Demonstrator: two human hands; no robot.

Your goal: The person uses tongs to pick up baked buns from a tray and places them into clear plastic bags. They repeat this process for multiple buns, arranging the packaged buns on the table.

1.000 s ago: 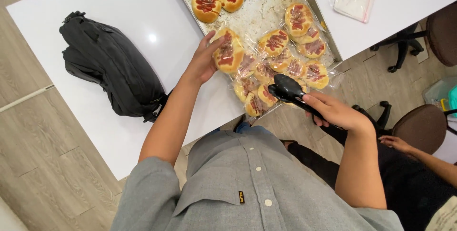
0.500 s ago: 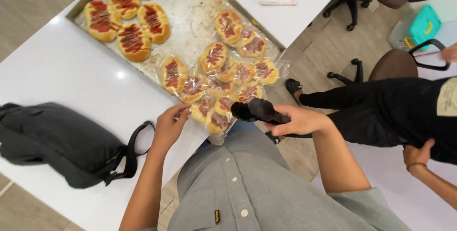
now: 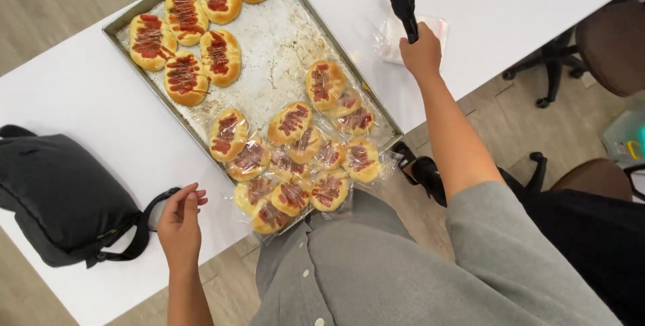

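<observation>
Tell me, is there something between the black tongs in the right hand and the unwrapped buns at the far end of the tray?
Nothing visible blocks it. The right hand holds the black tongs over the white table, beside the tray. Between them and the unwrapped buns lie only the tray's rim and bare metal.

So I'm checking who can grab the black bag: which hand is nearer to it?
Left. The left hand hovers over the table just right of the black bag, by its strap. The right hand holds black tongs beyond the tray.

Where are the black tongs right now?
The black tongs are in the right hand, raised over the white table, right of the metal baking tray.
</observation>
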